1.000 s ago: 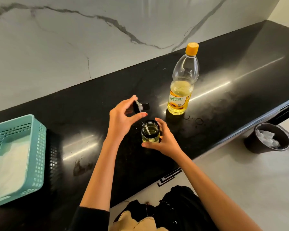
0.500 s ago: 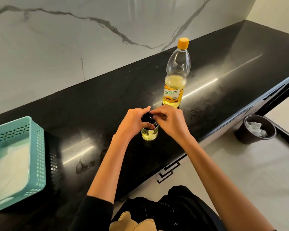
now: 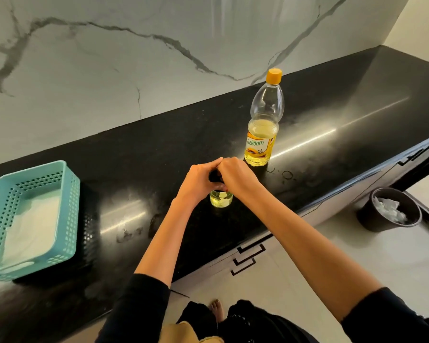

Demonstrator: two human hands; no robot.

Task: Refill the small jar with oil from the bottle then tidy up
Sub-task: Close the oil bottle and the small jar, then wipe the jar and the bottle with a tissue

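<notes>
Head view: I am gripping the black lid with my left hand and right hand, fingers curled round it, atop the small jar standing on the worktop near the oil bottle. I am judging it best to seat it square, then twist gently.

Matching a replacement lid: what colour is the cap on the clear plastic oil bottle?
Orange-yellow screw cap, shown best in the head view.

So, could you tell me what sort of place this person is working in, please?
Most likely a home kitchen: a polished black stone counter runs along a marble-look wall, with drawers beneath it and a bottle of cooking oil standing on top.
</notes>
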